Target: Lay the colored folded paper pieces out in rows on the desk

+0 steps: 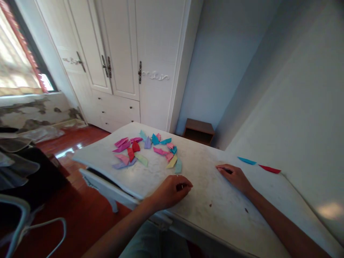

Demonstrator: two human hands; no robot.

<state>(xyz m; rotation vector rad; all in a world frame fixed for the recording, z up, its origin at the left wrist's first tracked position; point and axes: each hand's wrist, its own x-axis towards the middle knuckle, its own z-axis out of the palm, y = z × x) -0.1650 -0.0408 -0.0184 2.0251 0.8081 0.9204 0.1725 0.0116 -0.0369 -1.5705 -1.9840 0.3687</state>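
My left hand (172,190) rests by the table's near edge, thumb and fingertips curled together with nothing visible in them. Farther right, my right hand (233,175) lies on the tabletop, its fingers also curled closed around nothing that shows. Just beyond my left hand are folded paper pieces in a loose, curving group: a pale turquoise piece (178,166), a yellow piece (172,161), a light green piece (141,159), a red piece (130,154) and several others in pink, purple and blue. A blue folded piece (246,161) and a dark red one (270,168) lie beyond my right hand.
The white table (199,222) has an open drawer (110,186) on its left side. Against the right wall runs the table's far edge. A white wardrobe (158,43) and a small brown cabinet (199,126) stand behind. A white metal frame (24,208) is at lower left.
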